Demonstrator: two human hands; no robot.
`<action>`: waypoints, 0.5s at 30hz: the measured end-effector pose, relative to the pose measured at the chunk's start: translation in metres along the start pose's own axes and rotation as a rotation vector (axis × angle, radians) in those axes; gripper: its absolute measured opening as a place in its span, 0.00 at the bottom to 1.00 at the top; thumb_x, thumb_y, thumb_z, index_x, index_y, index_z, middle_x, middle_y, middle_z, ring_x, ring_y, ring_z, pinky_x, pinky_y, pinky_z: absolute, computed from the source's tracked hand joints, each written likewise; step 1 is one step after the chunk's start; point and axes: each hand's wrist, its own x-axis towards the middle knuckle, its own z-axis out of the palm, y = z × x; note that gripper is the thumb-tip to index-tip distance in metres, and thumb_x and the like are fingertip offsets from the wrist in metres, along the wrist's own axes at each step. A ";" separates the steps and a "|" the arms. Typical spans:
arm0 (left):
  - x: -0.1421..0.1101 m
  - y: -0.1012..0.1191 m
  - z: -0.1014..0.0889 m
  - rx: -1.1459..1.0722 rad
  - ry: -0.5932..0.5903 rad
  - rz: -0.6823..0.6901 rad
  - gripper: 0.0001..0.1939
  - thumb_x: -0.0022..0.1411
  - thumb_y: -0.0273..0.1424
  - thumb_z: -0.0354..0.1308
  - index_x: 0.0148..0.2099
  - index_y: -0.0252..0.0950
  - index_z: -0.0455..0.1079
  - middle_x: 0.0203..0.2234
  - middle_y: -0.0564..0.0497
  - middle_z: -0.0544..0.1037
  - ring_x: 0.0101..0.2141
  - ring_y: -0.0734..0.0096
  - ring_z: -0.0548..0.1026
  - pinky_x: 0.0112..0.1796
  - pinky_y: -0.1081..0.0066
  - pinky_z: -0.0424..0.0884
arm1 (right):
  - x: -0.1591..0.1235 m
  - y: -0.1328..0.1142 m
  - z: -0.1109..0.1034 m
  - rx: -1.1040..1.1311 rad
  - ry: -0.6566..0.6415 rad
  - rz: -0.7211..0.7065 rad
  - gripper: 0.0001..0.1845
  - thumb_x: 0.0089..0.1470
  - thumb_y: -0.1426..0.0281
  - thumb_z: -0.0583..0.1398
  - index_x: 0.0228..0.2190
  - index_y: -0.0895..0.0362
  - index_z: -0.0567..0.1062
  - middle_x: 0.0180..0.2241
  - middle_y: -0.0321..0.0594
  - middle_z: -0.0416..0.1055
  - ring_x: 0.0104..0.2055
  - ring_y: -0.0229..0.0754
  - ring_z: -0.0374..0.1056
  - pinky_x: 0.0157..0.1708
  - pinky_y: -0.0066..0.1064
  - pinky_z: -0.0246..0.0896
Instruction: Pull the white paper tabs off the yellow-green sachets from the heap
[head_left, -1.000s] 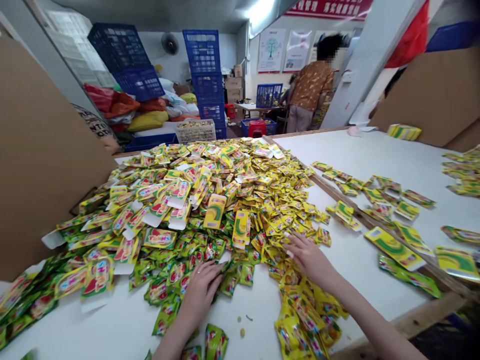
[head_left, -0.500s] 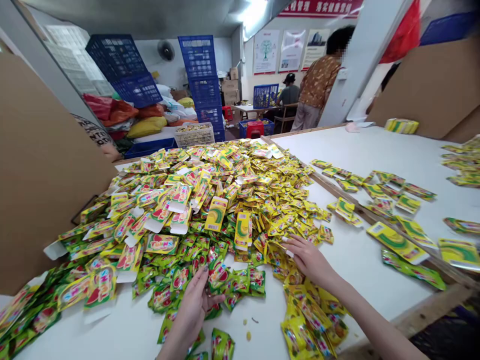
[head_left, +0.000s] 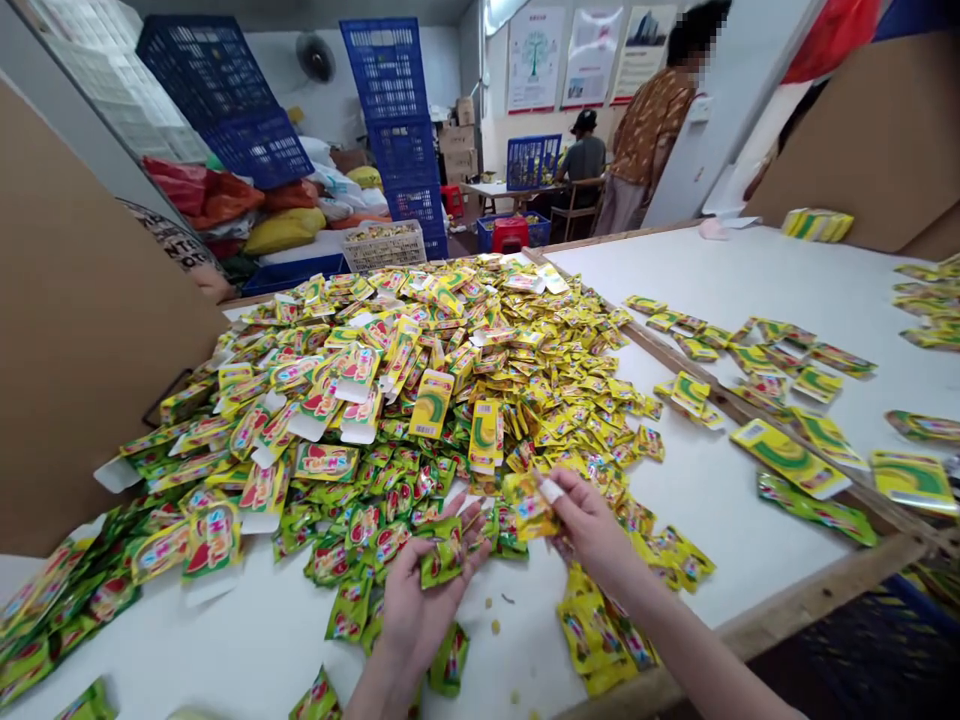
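Logged at lower centre: my view showed the right hand (head_left: 592, 530) pinching a yellow foil sachet (head_left: 529, 505); the left hand (head_left: 427, 615) lay wide open (palm up), a green foil sachet (head_left: 441, 556) on it.

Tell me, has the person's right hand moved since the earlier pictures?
Yes, the right hand has moved left, closer to the upright yellow-green carton in the pile.
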 end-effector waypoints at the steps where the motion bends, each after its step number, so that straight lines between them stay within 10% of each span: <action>1: 0.000 -0.003 0.002 -0.022 -0.017 0.001 0.25 0.53 0.24 0.47 0.55 0.32 0.62 0.36 0.46 0.77 0.41 0.63 0.74 0.45 0.61 0.69 | -0.005 0.001 0.014 0.024 -0.037 0.013 0.16 0.53 0.54 0.52 0.29 0.54 0.60 0.18 0.26 0.58 0.12 0.28 0.50 0.09 0.19 0.46; 7: -0.006 -0.019 0.014 0.023 -0.088 0.087 0.23 0.59 0.36 0.46 0.57 0.40 0.60 0.42 0.47 0.76 0.42 0.63 0.73 0.44 0.64 0.69 | -0.019 0.008 0.063 -0.124 -0.124 -0.216 0.05 0.55 0.66 0.51 0.32 0.55 0.64 0.27 0.36 0.68 0.27 0.38 0.64 0.27 0.28 0.60; 11: -0.007 -0.024 0.019 0.139 -0.094 0.164 0.24 0.57 0.31 0.52 0.57 0.42 0.60 0.43 0.49 0.76 0.43 0.66 0.72 0.46 0.68 0.66 | -0.019 0.010 0.064 -0.499 -0.044 -0.390 0.09 0.53 0.73 0.49 0.38 0.55 0.63 0.30 0.40 0.69 0.29 0.42 0.66 0.29 0.31 0.59; 15: -0.002 -0.023 0.012 0.186 -0.054 0.099 0.24 0.50 0.27 0.53 0.52 0.38 0.66 0.36 0.49 0.78 0.34 0.69 0.74 0.39 0.71 0.69 | -0.016 0.007 0.058 -0.360 -0.039 -0.318 0.11 0.55 0.70 0.52 0.42 0.55 0.59 0.27 0.36 0.68 0.28 0.40 0.64 0.28 0.30 0.60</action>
